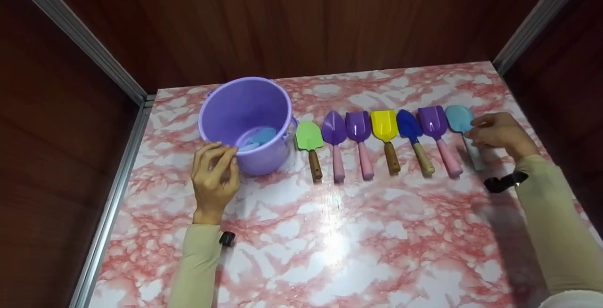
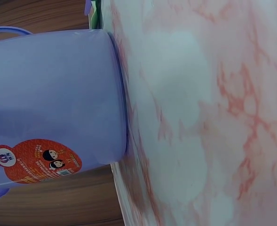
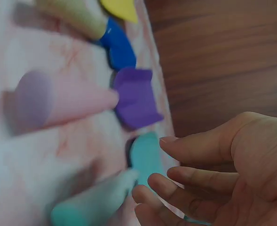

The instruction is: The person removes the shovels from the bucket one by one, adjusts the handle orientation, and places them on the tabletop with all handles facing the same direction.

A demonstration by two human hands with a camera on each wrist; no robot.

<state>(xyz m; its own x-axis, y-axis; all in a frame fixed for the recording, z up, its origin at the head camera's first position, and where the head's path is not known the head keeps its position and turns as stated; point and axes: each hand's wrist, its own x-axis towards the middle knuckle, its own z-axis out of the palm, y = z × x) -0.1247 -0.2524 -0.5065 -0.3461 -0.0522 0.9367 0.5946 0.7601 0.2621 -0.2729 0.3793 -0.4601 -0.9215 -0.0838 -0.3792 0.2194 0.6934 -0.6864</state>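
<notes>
Left hand (image 1: 214, 178) rests on the bench (image 1: 339, 232) with fingers loosely bent, fingertips touching the near wall of the purple bucket (image 1: 245, 122); nothing gripped. Bucket stands upright just beyond that hand, a light blue item (image 1: 258, 137) lying inside at the bottom. Left wrist view: bucket wall (image 2: 53, 103) fills the frame, a red round sticker (image 2: 37, 160) on it, the marble-pattern bench (image 2: 209, 117) beside it.

Right hand (image 1: 499, 131) hovers over the teal shovel (image 1: 464, 126), fingers relaxed and slightly curled, wide, not closed on anything. Right wrist view: fingertips (image 3: 176, 181) sit just above the teal shovel (image 3: 129, 179), near its blade-handle joint; whether they touch it, cannot tell. Blurred.

Toy shovels lie in a row on the bench, running from beside the right hand over to the bucket, blades away from the person, handles toward them: teal shovel under the right hand, then purple shovel with pink handle (image 1: 438, 136), blue shovel (image 1: 413, 138), yellow shovel (image 1: 386, 136), a purple square shovel (image 1: 360, 138), a purple pointed shovel (image 1: 334, 141), green shovel (image 1: 310, 145) just beside the bucket. Neighbours are close but apart.

Black straps (image 1: 504, 182) sit on the right wrist, a small black piece (image 1: 227, 238) on the left sleeve.
</notes>
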